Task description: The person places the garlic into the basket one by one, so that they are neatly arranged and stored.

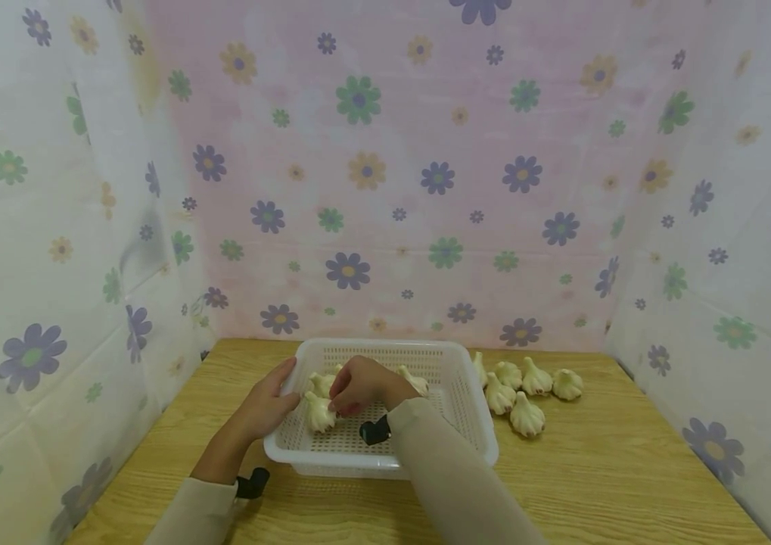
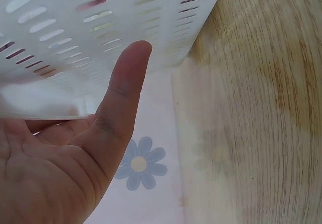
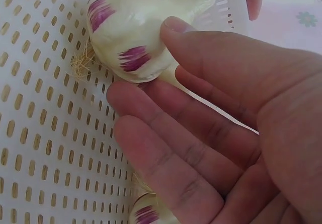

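A white slotted plastic basket [image 1: 385, 458] stands on the wooden table with several garlic bulbs inside. My left hand [image 1: 262, 405] holds its left rim; in the left wrist view the straight thumb [image 2: 132, 70] lies along the slotted wall. Over the left part of the basket, my right hand [image 1: 361, 384] pinches a garlic bulb [image 1: 319, 412]. Up close, that purple-streaked bulb [image 3: 136, 27], roots to the left, has the thumb on its side and fingers beneath it. One more bulb [image 3: 151, 211] shows below the fingers. Another bulb [image 1: 415, 381] lies right of the hand, partly hidden by the wrist.
Several garlic bulbs lie on the table right of the basket, the nearest bulb [image 1: 527, 416] in front of the others. The bulb [image 1: 567, 384] farthest right sits near the back. Flower-patterned sheets [image 1: 399, 189] enclose the wooden table [image 1: 603, 469] at the back and both sides.
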A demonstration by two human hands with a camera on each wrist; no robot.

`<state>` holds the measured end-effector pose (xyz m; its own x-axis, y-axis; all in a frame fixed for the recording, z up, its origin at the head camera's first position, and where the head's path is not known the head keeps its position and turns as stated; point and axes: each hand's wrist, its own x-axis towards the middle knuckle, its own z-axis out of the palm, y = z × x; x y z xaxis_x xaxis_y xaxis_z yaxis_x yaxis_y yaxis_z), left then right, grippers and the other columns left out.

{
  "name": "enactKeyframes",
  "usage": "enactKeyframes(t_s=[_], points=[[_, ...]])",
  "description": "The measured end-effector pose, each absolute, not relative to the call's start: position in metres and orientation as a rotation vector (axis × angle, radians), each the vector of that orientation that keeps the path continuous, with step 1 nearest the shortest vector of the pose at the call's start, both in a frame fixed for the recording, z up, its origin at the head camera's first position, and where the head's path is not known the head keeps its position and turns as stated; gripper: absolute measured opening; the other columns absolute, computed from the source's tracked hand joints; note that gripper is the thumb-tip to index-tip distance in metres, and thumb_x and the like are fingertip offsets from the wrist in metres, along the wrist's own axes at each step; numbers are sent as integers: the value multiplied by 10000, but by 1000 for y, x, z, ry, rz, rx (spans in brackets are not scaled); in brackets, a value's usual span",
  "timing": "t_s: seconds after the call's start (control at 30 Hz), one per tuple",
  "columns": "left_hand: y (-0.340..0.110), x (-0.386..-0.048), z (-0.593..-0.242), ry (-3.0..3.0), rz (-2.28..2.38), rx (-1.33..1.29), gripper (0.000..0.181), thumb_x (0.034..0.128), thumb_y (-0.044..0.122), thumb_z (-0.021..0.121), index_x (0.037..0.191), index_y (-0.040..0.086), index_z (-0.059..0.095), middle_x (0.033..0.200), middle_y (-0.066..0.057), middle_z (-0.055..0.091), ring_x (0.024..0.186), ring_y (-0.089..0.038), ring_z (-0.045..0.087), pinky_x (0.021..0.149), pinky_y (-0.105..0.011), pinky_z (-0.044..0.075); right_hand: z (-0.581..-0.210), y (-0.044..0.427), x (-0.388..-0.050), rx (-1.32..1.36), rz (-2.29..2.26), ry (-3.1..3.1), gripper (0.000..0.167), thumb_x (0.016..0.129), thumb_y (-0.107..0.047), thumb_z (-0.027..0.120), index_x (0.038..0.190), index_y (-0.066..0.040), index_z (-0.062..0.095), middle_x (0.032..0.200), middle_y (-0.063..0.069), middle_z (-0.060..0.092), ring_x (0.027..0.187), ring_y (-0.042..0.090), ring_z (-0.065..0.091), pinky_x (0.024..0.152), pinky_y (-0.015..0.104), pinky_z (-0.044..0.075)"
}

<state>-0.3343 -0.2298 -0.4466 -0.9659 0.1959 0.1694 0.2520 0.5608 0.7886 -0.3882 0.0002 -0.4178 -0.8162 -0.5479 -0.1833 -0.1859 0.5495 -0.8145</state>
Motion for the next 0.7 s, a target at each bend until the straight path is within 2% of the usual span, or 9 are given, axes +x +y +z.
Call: enactKeyframes(t_s=[0.5, 0.7], points=[[-232, -335, -446, -2744, -1384, -369, 758, 980, 112, 549, 1640, -2, 195, 1708, -219, 195, 1551, -452, 229, 1213, -631, 263, -402, 13, -391, -664, -1109, 2450, 337, 816, -149, 861, 1118, -39, 761, 896, 10, 766, 804, 259, 768, 757, 423, 637], [-231, -337, -447, -2734, -1398, -378, 759, 976, 100, 547, 1639, -4, 194, 1711, -222, 180, 1557, -448, 210, 1218, -624, 254, -388, 30, -389, -710, -1172, 2410, 439, 844, -183, 858, 1223, -3, 727, 1040, 46, 773, 901, 372, 773, 789, 489, 635]])
